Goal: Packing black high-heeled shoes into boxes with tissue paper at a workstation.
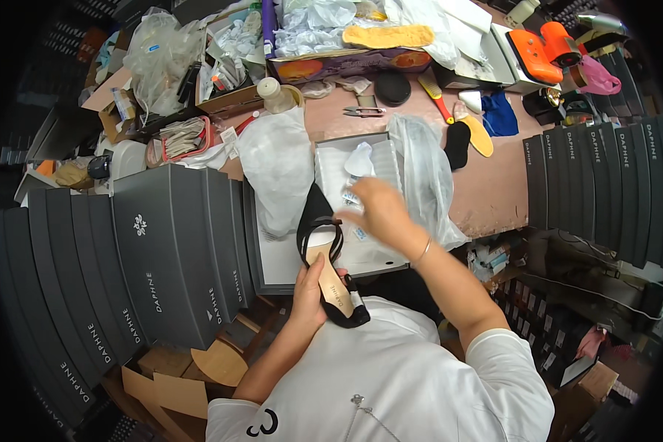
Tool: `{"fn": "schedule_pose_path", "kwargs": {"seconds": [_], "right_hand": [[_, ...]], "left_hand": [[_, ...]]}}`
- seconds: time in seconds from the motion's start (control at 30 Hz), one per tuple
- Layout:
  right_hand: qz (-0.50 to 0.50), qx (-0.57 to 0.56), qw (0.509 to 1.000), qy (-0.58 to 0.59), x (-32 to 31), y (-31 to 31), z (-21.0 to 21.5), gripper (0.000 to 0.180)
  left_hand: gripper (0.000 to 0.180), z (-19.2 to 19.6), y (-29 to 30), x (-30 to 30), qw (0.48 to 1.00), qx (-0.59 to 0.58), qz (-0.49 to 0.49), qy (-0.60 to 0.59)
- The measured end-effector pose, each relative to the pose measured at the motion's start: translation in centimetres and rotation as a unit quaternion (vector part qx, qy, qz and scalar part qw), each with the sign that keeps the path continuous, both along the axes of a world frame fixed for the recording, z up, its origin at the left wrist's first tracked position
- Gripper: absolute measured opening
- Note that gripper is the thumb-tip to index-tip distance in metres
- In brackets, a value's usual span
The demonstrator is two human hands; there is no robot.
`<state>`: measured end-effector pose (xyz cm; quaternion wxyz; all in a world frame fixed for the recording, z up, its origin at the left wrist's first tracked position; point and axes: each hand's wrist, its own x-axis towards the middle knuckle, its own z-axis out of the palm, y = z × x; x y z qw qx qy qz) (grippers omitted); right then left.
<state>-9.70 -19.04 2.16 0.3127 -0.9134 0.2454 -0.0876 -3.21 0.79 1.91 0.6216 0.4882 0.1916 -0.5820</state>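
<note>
My left hand (309, 292) is wrapped around the middle of a black pointed-toe sandal (339, 291) with thin straps and a beige insole. The toe points away from me, and the heel end lies near my shirt. Over the box, to the right of the straps, is my right hand (381, 217), slightly blurred, its thumb and fingers apart with nothing visible between them. Below it sits an open shoe box (291, 274) lined with white. Inside are a white tissue wad (359, 160) and small printed packets (359, 233), partly hidden by the hand.
Translucent plastic bags flank the box, one left (276, 169) and one right (423, 173). Dark shoe boxes stand stacked at left (169, 250) and right (597, 180). Farther back lie thread snips (365, 112), a black round tin (392, 89), yellow insoles (479, 136) and a blue cloth (499, 114).
</note>
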Motion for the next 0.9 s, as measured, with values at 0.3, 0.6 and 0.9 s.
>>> {"fn": "schedule_pose_path", "kwargs": {"seconds": [0.3, 0.6, 0.9], "right_hand": [[-0.017, 0.003, 0.998, -0.057, 0.5, -4.0, -3.9, 0.022], [0.074, 0.01, 0.989, -0.127, -0.6, 5.6, -0.2, 0.031], [-0.055, -0.128, 0.99, -0.027, 2.8, 5.5, -1.4, 0.066]], "left_hand": [[0.049, -0.4, -0.5, 1.0, 0.997, -0.027, 0.052, 0.043], [0.06, 1.2, -2.4, -0.1, 0.995, -0.088, 0.028, 0.035], [0.046, 0.7, -1.9, -2.1, 0.999, -0.036, -0.016, -0.031]]}}
